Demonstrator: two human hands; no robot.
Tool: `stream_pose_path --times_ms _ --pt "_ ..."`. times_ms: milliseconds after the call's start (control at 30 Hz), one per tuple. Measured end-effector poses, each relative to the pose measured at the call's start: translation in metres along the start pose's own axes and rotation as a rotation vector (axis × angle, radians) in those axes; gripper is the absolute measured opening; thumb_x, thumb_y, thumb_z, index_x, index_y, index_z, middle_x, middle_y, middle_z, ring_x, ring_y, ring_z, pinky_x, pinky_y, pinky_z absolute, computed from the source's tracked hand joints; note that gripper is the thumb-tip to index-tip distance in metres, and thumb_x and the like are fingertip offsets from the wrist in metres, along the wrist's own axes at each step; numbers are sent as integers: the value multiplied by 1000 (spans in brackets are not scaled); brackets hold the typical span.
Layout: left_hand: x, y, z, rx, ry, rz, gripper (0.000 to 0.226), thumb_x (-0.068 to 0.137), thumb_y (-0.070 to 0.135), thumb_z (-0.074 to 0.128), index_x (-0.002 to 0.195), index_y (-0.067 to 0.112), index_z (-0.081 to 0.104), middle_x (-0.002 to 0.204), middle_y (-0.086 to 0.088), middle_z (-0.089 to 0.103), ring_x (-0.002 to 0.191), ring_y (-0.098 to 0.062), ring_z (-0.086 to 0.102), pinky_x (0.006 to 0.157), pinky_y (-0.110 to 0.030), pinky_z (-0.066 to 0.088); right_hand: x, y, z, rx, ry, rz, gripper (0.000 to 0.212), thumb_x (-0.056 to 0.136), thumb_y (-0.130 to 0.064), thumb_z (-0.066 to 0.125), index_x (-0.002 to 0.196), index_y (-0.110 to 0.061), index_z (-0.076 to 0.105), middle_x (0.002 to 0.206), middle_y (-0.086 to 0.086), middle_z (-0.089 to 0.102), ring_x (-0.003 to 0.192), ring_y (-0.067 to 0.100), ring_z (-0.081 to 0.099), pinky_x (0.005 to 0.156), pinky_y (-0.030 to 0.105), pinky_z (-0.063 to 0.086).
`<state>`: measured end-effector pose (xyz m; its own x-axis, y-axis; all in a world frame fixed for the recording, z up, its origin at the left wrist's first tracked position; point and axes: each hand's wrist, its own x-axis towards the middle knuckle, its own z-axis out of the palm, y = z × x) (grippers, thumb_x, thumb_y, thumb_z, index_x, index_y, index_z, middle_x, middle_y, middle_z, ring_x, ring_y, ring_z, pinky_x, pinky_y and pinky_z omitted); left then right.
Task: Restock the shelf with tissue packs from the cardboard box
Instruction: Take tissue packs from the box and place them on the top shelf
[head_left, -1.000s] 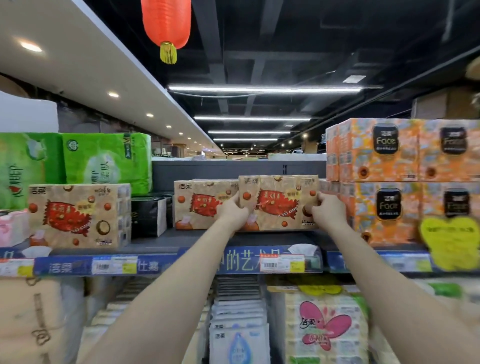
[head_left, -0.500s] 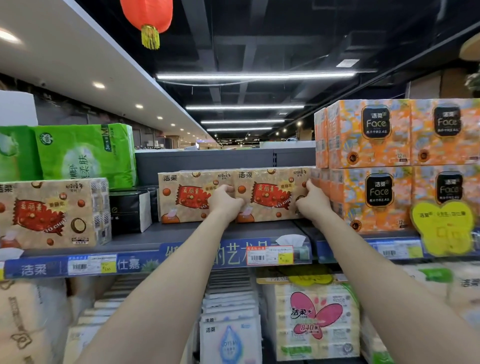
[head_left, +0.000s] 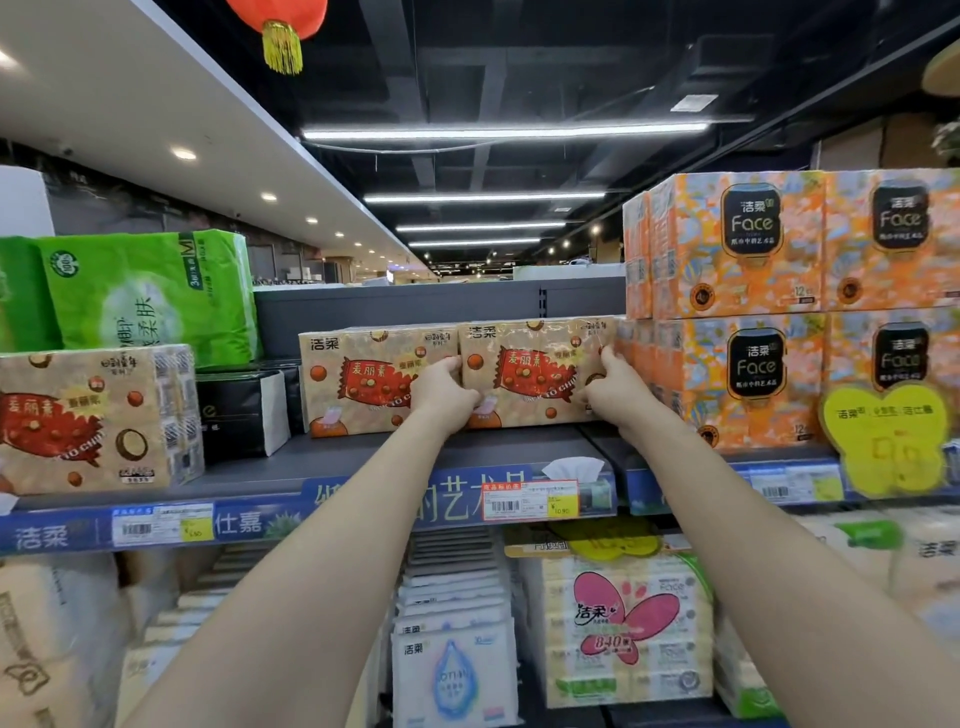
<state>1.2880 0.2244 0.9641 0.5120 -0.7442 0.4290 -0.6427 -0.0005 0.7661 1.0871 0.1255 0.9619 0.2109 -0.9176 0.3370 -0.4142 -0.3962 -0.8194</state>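
Observation:
A tan tissue pack with a red candy print stands on the grey upper shelf, far back near the shelf's rear panel. My left hand presses on its left edge and my right hand on its right edge. An identical pack stands touching it on the left. A third such pack sits at the shelf's front left. The cardboard box is out of view.
Orange "Face" tissue packs are stacked two high right of the held pack. Green packs and a black box fill the left. Price labels line the blue shelf edge. More tissue packs fill the lower shelf.
Both hands have pushed the tan pack further back on the shelf until its front lines up with the identical pack on its left. The camera has tilted slightly.

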Motion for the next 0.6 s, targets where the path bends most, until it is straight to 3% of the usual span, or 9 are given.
stream_pose_path --times_ms 67,200,300,467,600 --pt "1 1 2 46 22 18 62 90 5 72 148 16 54 146 -7 59 133 -28 55 102 -31 45 -1 -1 1 3 27 -16 81 93 0 48 163 -11 11 171 5 11 155 31 16 122 47 30" --pt "5 2 7 52 48 27 62 86 3 77 141 19 53 141 -9 60 122 -28 59 90 -33 51 -2 0 2 133 142 -34 64 91 6 45 155 -4 37 151 13 47 130 28 50 108 44 47" --pt "8 3 9 41 63 25 57 86 -1 75 135 17 54 135 -9 60 102 -19 52 75 -27 44 4 4 -2 98 104 -34 75 88 5 45 160 -9 29 161 10 39 133 28 50 105 43 50" --pt "12 1 7 7 59 31 58 84 0 78 135 17 56 134 -6 62 100 -15 53 59 -14 37 12 5 -1 8 -49 -6 81 95 -1 52 164 -17 12 172 2 3 157 29 10 125 43 20" --pt "16 -4 6 -56 52 38 64 83 4 81 140 18 56 131 -4 62 98 -14 57 62 -14 41 19 4 3 135 -57 8 85 94 3 54 164 -17 10 172 2 -2 157 27 8 123 42 22"
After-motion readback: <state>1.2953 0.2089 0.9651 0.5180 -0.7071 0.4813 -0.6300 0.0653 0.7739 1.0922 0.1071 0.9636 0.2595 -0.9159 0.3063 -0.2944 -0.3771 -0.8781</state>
